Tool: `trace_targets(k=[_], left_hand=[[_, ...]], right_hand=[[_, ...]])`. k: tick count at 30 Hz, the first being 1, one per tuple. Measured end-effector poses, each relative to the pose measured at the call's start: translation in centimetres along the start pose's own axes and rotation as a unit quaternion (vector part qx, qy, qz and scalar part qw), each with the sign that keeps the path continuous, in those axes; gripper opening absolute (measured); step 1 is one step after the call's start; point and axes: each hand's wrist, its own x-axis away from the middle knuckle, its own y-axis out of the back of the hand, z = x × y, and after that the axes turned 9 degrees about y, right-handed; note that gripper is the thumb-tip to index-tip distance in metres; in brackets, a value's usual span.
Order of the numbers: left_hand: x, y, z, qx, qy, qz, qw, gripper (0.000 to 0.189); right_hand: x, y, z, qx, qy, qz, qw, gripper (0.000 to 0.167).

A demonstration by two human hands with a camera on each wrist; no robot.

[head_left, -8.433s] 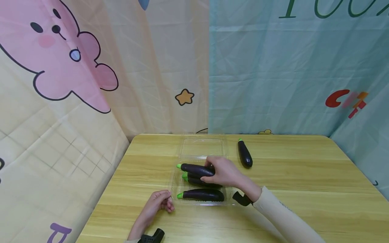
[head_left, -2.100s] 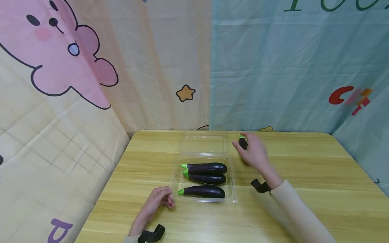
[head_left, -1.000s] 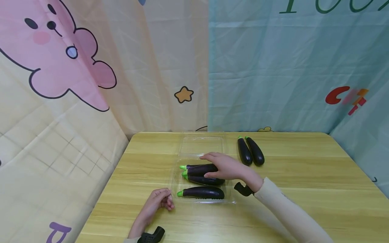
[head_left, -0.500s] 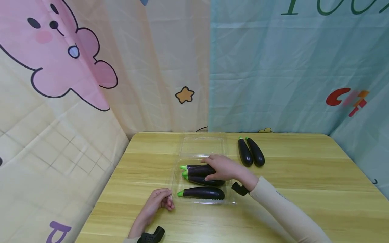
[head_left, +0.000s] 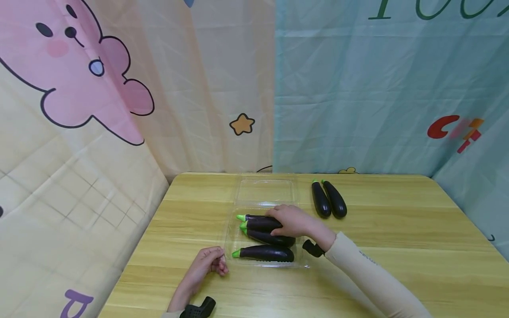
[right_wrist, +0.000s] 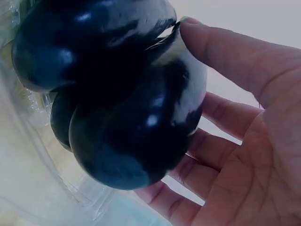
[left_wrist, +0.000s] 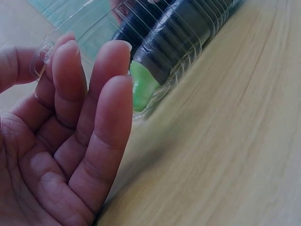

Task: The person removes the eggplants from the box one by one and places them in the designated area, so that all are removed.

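Observation:
In the head view a hinged clear plastic clamshell container [head_left: 274, 265] lies with its lid laid back. My left hand [head_left: 207, 261] pinches its near left edge between thumb and index finger, the other fingers loosely bent. My right hand [head_left: 293, 221] reaches over the container's right side and grips a glossy dark eggplant [head_left: 259, 224] by its thick end. The right wrist view shows that eggplant [right_wrist: 141, 122] between thumb and fingers, against its neighbours. Under and beside it lie more eggplants, one behind and one in front [head_left: 274, 239]. A separate eggplant [head_left: 267, 253] lies along the container's near side.
Two eggplants lie side by side on the wooden table [head_left: 397, 238] at the back right, a left one [head_left: 320, 201] and a right one [head_left: 335, 201]. The clear lid [head_left: 265, 192] reaches toward the table's back edge. Printed curtains [head_left: 350, 88] hang behind.
Earlier, my right hand set a second eggplant beside the one at the back right, then came back to the container. Its fingers have since closed on another eggplant. My left hand has stayed put.

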Motion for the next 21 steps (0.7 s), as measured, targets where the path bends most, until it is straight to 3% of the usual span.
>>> trace_targets(k=[21], left_hand=[[0.08,-0.01,0.01,-0.002,-0.004,0.003,1.0000,0.030]], right_hand=[[0.19,-0.21,-0.31,-0.008,-0.006,-0.036,0.9993,0.043]])
